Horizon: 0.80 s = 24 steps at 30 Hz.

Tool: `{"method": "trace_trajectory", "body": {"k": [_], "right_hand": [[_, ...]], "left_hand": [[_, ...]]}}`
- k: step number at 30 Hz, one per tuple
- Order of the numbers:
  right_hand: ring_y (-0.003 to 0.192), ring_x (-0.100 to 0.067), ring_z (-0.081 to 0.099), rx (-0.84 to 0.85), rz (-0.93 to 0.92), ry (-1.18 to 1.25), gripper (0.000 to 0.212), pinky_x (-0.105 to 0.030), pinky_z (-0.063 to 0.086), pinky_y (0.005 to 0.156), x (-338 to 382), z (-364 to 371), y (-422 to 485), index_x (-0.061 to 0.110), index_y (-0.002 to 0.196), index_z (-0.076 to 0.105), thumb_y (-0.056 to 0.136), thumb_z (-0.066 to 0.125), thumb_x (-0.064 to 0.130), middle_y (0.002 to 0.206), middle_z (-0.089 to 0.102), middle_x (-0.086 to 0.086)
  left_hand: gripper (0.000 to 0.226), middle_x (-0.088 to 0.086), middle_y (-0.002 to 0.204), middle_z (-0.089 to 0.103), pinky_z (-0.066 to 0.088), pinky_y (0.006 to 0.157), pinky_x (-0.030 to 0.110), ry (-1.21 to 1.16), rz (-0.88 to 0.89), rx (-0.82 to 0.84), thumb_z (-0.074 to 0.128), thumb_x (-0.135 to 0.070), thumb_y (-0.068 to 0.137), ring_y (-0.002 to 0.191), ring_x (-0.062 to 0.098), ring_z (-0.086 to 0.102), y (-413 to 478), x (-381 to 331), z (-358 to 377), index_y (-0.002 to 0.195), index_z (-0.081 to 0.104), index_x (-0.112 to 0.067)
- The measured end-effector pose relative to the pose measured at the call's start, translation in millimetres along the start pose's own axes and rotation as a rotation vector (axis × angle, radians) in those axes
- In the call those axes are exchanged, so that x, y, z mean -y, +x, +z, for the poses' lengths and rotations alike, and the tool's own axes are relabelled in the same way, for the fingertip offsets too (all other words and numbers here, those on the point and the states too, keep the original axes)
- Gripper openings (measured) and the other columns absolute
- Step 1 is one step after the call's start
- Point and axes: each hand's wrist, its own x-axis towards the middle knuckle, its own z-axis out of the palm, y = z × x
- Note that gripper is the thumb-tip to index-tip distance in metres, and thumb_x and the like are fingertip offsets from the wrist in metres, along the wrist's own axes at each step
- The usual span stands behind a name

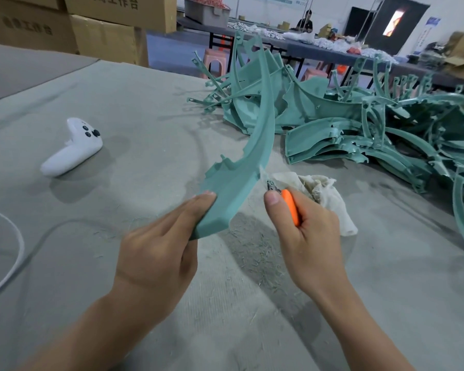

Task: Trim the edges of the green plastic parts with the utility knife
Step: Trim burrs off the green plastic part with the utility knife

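While left hand [156,253] grips one part [255,145] — right hand [308,234], one knife [289,207].

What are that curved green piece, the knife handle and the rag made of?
Curved green piece: seemingly moulded plastic, matte, with thin ribs and ragged edges. Knife handle: probably plastic, smooth bright orange. Rag: off-white cloth, crumpled, with frayed threads.

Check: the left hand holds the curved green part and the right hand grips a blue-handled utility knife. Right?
No: the head view shows the right hand gripping an orange-handled utility knife, not blue. The left hand does hold the curved green part.
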Motion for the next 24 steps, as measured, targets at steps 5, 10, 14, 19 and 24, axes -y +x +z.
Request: {"method": "trace_trajectory", "body": {"k": [5, 10, 14, 19, 24], "right_hand": [[0.045, -0.008, 0.033, 0.079, -0.095, 0.133, 0.053, -0.018, 0.025, 0.045, 9.7, 7.7, -12.1, 0.029, 0.062, 0.032, 0.091, 0.037, 0.073, 0.054, 0.035, 0.002], [0.045, -0.011, 0.032, 0.089, -0.119, 0.144, 0.053, -0.015, 0.024, 0.046, 15.8, 11.7, -14.8, 0.029, 0.062, 0.03, 0.091, 0.036, 0.072, 0.06, 0.038, -0.009], [0.045, -0.012, 0.032, 0.06, -0.088, 0.119, 0.053, -0.019, 0.024, 0.046, 14.7, 13.1, -13.5, 0.029, 0.061, 0.028, 0.09, 0.035, 0.073, 0.058, 0.037, -0.007], [0.045, -0.013, 0.033, 0.029, -0.046, 0.069, 0.059, -0.026, 0.028, 0.046, 11.1, 16.5, -11.9, 0.025, 0.061, 0.03, 0.089, 0.035, 0.076, 0.056, 0.036, -0.005], [0.047, -0.012, 0.029, -0.016, 0.047, 0.047, 0.059, -0.032, 0.027, 0.048, 0.5, 8.4, -0.5, 0.016, 0.059, 0.032, 0.089, 0.038, 0.067, 0.058, 0.037, -0.008]], "left_hand": [[0.04, 0.008, 0.088, 0.074, 0.04, 0.073, 0.024, 0.013, -0.012, -0.02, 0.041, -0.002, 0.078, 0.091, 0.025, 0.047, -0.9, -1.5, 3.9, 0.105, 0.07, 0.001], [0.039, 0.007, 0.086, 0.075, 0.039, 0.067, 0.026, 0.005, -0.031, -0.005, 0.042, -0.005, 0.08, 0.088, 0.025, 0.048, -2.6, 0.4, 5.3, 0.105, 0.071, -0.001], [0.038, 0.009, 0.071, 0.071, 0.037, 0.063, 0.027, -0.007, -0.07, 0.042, 0.043, -0.008, 0.08, 0.082, 0.027, 0.044, -5.1, -2.8, 7.5, 0.106, 0.071, -0.001], [0.035, 0.012, 0.064, 0.067, 0.037, 0.062, 0.027, 0.002, -0.069, 0.051, 0.047, -0.007, 0.08, 0.08, 0.028, 0.041, -5.1, -3.4, 7.6, 0.105, 0.071, 0.0], [0.037, 0.007, 0.067, 0.068, 0.036, 0.061, 0.025, -0.011, -0.035, 0.053, 0.045, -0.006, 0.079, 0.076, 0.026, 0.041, -8.3, -6.8, 7.1, 0.105, 0.071, 0.0]]}}
